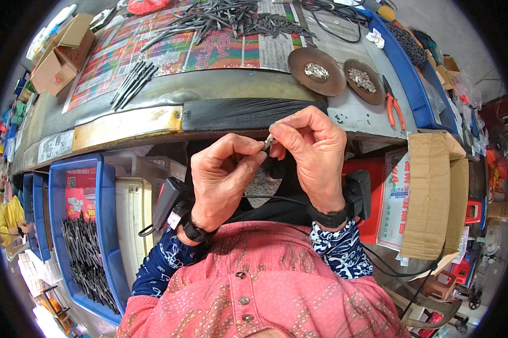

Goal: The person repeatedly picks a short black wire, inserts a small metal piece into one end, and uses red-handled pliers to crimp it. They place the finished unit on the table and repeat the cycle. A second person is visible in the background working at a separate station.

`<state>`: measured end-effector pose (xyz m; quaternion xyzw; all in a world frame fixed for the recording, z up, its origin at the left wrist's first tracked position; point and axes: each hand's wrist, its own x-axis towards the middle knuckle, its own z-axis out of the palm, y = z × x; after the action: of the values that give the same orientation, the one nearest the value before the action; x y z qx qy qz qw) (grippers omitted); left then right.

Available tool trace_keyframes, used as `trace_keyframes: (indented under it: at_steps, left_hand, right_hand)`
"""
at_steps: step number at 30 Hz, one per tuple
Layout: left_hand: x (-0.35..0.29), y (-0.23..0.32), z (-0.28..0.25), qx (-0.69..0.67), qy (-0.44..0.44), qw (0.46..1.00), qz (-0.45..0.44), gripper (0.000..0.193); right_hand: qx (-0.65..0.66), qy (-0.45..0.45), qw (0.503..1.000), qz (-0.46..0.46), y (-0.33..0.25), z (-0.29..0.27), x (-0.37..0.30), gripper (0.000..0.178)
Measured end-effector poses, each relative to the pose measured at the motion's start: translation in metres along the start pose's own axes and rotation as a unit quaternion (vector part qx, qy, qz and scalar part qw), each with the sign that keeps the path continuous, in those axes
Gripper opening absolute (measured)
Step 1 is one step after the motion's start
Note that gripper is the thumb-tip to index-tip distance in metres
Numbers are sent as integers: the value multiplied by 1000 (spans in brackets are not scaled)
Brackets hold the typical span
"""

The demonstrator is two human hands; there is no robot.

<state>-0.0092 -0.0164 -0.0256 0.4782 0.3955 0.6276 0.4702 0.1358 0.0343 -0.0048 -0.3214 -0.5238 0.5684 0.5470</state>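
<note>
In front of my chest, just off the table's near edge, both hands meet at their fingertips. My left hand (pixel 221 173) is closed in a pinch of thumb and forefinger. Its tips grip a small metal piece (pixel 268 142), mostly covered by the fingers. From the other side my right hand (pixel 315 160) pinches the same piece. Beyond them, two round brown dishes hold small silvery parts: a larger dish (pixel 302 79) and a smaller dish (pixel 372 97). Red-handled pliers (pixel 396 110) lie to the right of these.
Thin black strips (pixel 134 84) lie on the table at left, with a larger black heap (pixel 237 19) at the back. A blue bin (pixel 108 225) of black pieces stands at lower left. Cardboard boxes stand at far left (pixel 62 56) and right (pixel 434 191). A blue tray (pixel 414 73) borders the table.
</note>
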Motion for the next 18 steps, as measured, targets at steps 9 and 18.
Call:
trace_keyframes:
  at_steps: [9,18]
  left_hand:
    - [11,4,1,49,-13,997,-54,10]
    - [22,11,-2,5,-17,999,-41,12]
  right_hand:
    - [-37,12,999,-20,-3,-4,0,17]
    - [-381,166,900,-133,-32,-94,17,20]
